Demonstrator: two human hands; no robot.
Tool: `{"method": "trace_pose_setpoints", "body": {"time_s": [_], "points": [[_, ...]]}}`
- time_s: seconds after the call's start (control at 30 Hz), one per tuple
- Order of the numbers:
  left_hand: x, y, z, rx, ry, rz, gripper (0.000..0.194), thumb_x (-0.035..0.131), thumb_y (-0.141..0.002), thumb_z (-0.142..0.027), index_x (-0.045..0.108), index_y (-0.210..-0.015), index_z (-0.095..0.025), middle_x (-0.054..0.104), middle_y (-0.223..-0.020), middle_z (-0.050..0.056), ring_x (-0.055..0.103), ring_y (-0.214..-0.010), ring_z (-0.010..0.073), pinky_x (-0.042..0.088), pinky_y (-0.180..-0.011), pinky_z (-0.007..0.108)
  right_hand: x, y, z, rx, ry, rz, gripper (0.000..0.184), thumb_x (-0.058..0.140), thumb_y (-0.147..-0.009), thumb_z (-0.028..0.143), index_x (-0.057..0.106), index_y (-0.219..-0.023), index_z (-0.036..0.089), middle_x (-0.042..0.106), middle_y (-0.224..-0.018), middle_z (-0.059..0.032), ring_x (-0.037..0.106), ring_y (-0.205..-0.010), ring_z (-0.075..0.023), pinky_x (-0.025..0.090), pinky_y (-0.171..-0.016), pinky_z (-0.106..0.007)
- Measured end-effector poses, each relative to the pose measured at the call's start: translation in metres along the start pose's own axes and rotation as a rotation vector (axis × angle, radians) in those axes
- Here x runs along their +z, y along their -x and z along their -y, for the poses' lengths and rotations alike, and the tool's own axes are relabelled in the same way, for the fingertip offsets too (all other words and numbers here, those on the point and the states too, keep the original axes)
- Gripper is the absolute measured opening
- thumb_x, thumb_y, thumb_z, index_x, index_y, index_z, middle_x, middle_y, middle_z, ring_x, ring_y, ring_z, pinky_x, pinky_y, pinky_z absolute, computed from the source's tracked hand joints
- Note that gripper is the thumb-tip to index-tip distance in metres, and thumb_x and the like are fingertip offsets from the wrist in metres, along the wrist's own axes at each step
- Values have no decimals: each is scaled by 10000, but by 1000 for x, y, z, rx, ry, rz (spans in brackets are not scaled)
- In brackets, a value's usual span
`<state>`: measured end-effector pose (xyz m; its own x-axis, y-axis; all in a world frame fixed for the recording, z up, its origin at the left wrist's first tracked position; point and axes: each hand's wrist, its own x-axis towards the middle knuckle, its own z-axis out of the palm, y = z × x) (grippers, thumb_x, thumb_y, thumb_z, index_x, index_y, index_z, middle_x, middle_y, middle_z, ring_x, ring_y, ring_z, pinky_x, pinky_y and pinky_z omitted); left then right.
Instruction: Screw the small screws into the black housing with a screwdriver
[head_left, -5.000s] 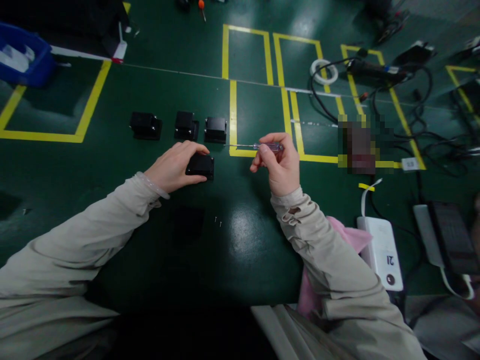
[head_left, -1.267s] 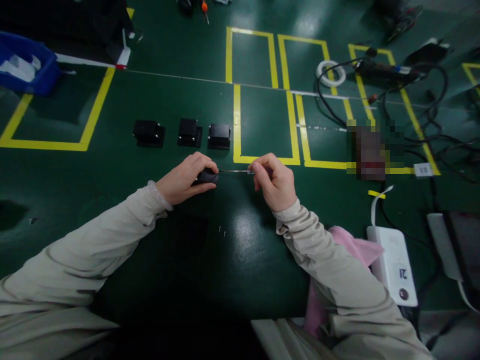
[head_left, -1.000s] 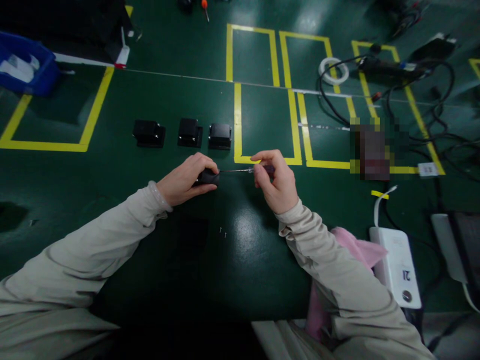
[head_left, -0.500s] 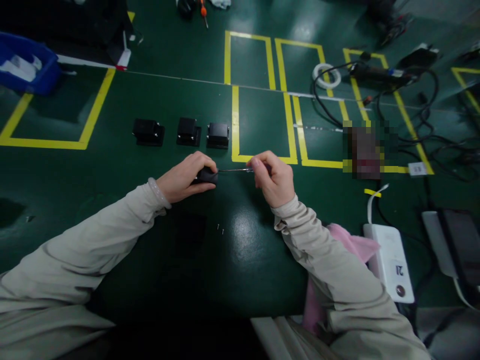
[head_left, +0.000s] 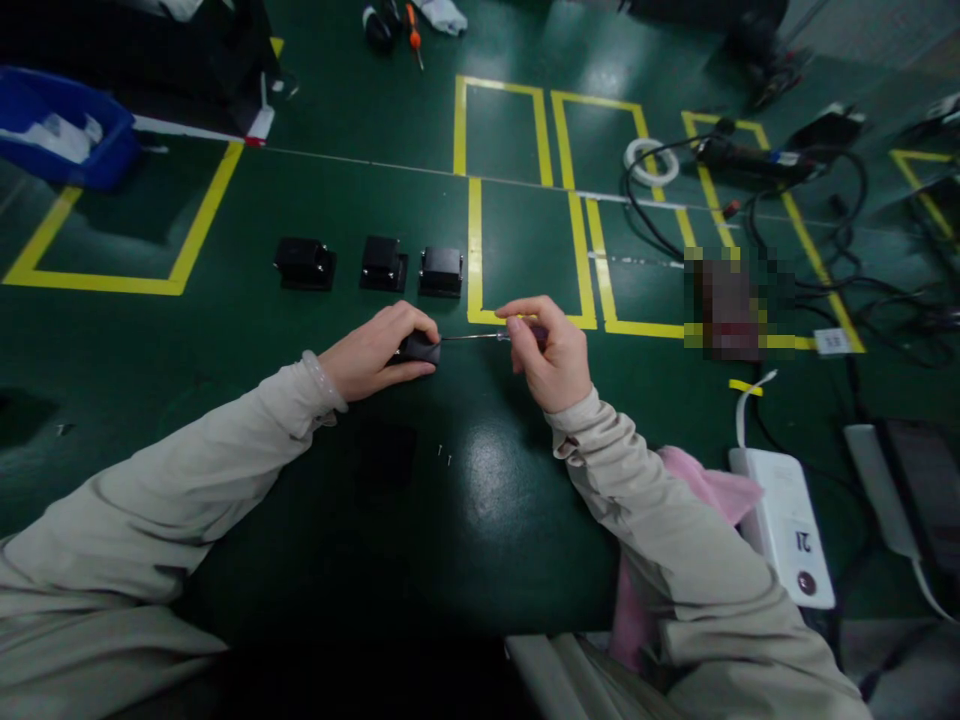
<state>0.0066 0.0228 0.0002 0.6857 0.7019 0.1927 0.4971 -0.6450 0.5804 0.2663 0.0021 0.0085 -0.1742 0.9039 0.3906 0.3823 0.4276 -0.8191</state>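
On green table [head_left: 525, 520], blue bin [head_left: 112, 150], white contents [head_left: 60, 138].

Glossy dark green surface [head_left: 262, 540] with yellow tape rectangles [head_left: 474, 250] and pale light reflections.

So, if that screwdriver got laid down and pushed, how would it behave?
The screwdriver would probably be stiff, as its exposed length looks straight and metallic. It seems slim enough to feel light. It might slide, since the green surface looks smooth and shiny, but the right hand hides much of it, so I can't tell whether it would roll.
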Motion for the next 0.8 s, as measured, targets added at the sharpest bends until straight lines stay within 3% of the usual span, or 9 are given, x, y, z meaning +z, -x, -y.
{"method": "trace_pose_setpoints", "body": {"time_s": [0.13, 0.33, 0.5, 0.7, 0.8], "points": [[-1, 0, 0, -3, -6, 4, 275, 585, -948, -373, 548, -1137, -178, 601, -1133, 74, 576, -1054, 230, 476, -962, 391, 1, 1, 0, -11, -13, -12, 242, 518, -988, 336, 585, -1160, 180, 505, -653, 69, 496, -498, -82, 397, -553, -278], [-1, 1, -1, -45, 3, 7, 282, 578, -939, -388, 552, -1142, -194, 600, -1146, 71, 574, -1063, 232, 481, -967, 402, 0, 1, 0, 71, -18, 13, 332, 486, -1010, 476, 625, -901, 196, 455, -490, 88, 458, -395, -73, 353, -474, -264], [-1, 1, -2, -53, 18, 8, 281, 580, -936, -383, 553, -1140, -192, 600, -1152, 78, 574, -1072, 238, 487, -968, 411, 1, 3, -2, -6, -55, -3, 238, 515, -1004, 392, 579, -1147, 212, 527, -650, 67, 525, -480, -86, 421, -526, -283], [-2, 2, -2, -69, 12, 19, 286, 585, -936, -376, 553, -1154, -195, 604, -1170, 82, 572, -1080, 240, 483, -981, 422, 1, 3, -3, 56, -63, 29, 309, 491, -1011, 493, 620, -953, 219, 449, -507, 91, 461, -389, -78, 373, -455, -266], [-2, 1, -2, -65, 11, 19, 280, 587, -934, -374, 554, -1145, -192, 608, -1166, 84, 574, -1082, 240, 479, -990, 426, 1, 3, -3, 29, -57, 27, 244, 504, -1014, 420, 604, -1105, 217, 504, -582, 79, 511, -437, -84, 397, -483, -272]]}}
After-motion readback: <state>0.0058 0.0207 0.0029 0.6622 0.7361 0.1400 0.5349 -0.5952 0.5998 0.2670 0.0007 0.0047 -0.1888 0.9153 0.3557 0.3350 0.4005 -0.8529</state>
